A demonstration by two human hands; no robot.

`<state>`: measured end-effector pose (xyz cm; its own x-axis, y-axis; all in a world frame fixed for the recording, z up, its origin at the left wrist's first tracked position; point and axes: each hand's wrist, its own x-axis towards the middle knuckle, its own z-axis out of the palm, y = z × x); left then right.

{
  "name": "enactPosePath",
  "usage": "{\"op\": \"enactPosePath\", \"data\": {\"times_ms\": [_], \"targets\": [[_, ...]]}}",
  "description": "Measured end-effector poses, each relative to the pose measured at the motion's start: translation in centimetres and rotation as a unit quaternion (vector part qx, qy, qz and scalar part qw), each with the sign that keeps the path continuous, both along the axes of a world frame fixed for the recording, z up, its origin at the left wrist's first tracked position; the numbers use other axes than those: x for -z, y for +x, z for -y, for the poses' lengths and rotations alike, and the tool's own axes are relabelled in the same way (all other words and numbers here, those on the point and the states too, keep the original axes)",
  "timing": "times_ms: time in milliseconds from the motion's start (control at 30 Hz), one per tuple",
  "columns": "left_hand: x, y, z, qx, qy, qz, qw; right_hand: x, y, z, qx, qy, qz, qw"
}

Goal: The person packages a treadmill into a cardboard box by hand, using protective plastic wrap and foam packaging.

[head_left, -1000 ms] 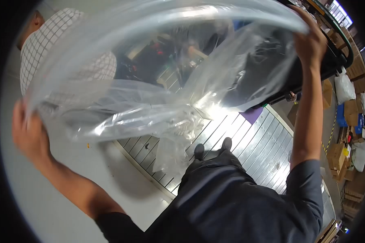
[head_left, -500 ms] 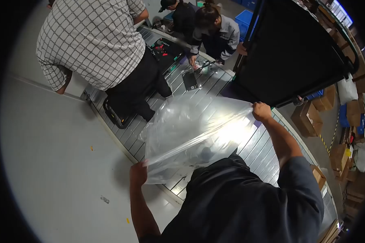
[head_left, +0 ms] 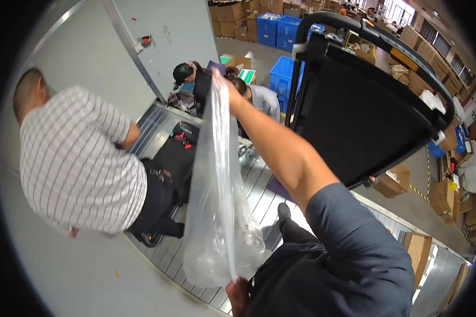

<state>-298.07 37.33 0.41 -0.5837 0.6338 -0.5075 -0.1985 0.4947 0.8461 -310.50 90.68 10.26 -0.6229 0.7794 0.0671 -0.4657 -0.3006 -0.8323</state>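
Note:
A large clear plastic bag [head_left: 211, 211] hangs stretched in front of me, its edge drawn into a tight, nearly vertical fold. My right hand [head_left: 226, 89] is raised far out in front, closed on the top end of that edge. Low down near my body, my left hand [head_left: 239, 296] grips the bottom end, its fingers partly hidden. The bag's lower part bulges over the slatted metal floor [head_left: 256, 185].
At left, a person in a checked shirt [head_left: 84, 164] stands close by a black folded item [head_left: 180, 145]. Two people [head_left: 198, 84] crouch beyond the bag. A large black panel with a tubular frame [head_left: 354, 116] stands at right, with blue bins [head_left: 283, 74] behind it and a carton [head_left: 418, 256] nearer.
My right hand has swung up and forward to the left with the bag edge. My left hand has come in towards my body. The bag has turned from slanting to upright, and the view has tilted up.

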Motion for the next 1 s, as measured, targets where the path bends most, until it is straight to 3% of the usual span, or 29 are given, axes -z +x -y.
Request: {"op": "enactPosePath", "data": {"times_ms": [33,67,133,200,233,267,433,600,700,767,800,867,900,933,1000], "targets": [[0.4,-0.2,-3.9,-0.022,0.028,0.009,0.999,-2.0,-1.7,-5.5,-0.043,0.04,0.0,0.998],[0.6,-0.3,-8.0,-0.042,0.056,0.018,0.997,-7.9,-0.8,-6.5,-0.016,0.009,-0.021,1.0],[0.1,-1.0,-17.2,-0.043,0.093,-0.102,0.989,-14.6,0.5,-14.8,0.002,0.138,0.003,0.99],[-0.2,-2.3,-25.9,0.005,0.126,-0.188,0.974,-20.5,3.9,-21.6,0.052,0.198,0.039,0.978],[-1.5,-3.0,-29.9,0.036,0.135,-0.206,0.968,-24.1,7.8,-20.7,0.069,0.164,0.095,0.979],[-2.9,-3.6,-33.8,0.068,0.145,-0.223,0.961,-26.3,10.4,-23.1,0.096,0.203,0.106,0.969],[-5.4,-5.9,-47.9,0.153,0.266,-0.256,0.917,-32.9,33.6,-28.9,0.296,0.263,0.179,0.901],[-8.3,-4.7,-56.6,0.263,0.443,-0.309,0.799,-33.7,58.4,-20.8,0.52,0.217,0.247,0.788],[-11.9,-2.5,-58.4,0.332,0.536,-0.359,0.688,-29.3,70.4,-11.5,0.603,0.186,0.234,0.74],[-14.3,-0.7,-59.2,0.363,0.577,-0.399,0.613,-22.3,72.7,-1.5,0.611,0.223,0.17,0.74],[-14.8,-0.1,-59.4,0.388,0.571,-0.422,0.587,-15.9,82.2,3.4,0.587,0.111,0.141,0.79],[-15.3,1.0,-59.0,0.436,0.556,-0.466,0.533,-5.5,80.8,8.9,0.695,0.053,0.125,0.706],[-15.2,1.6,-58.6,0.443,0.516,-0.499,0.536,1.4,79.8,10.5,0.728,0.001,0.111,0.677],[-15.7,1.9,-58.4,0.474,0.532,-0.491,0.501,8.5,78.0,11.7,0.75,-0.056,0.095,0.653],[-15.9,3.0,-57.3,0.484,0.479,-0.535,0.5,22.1,71.8,13.5,0.757,-0.159,0.057,0.632]]}}
